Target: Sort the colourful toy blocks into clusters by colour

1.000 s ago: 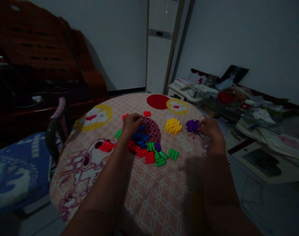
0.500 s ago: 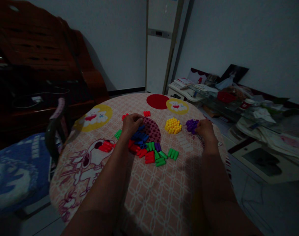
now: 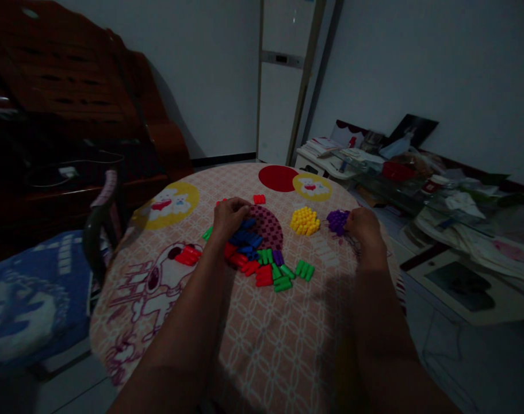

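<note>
My left hand (image 3: 230, 218) is closed, fingertips pinched together beside a heap of blue plastic pieces (image 3: 248, 234); anything in the pinch is too small to make out. At the right of the table, my right hand (image 3: 363, 227) is curled against the edge of a purple cluster of small plastic pieces (image 3: 337, 221), its fingers closed at that edge. Between the hands sits a similar yellow cluster (image 3: 305, 221). Red pieces (image 3: 264, 275) and green pieces (image 3: 305, 270), shaped like short joined tubes, lie nearer me, with one purple piece (image 3: 278, 257) among them.
A patterned cloth covers the round table (image 3: 262, 345). More red pieces (image 3: 188, 255) lie at the left, and another red piece (image 3: 259, 199) is farther back. A chair (image 3: 100, 230) stands left. On the right is a cluttered glass-topped stand (image 3: 374, 172).
Both hands keep nearly the same places and stay closed. The whole view has shifted slightly; the clusters and loose pieces lie as before.
</note>
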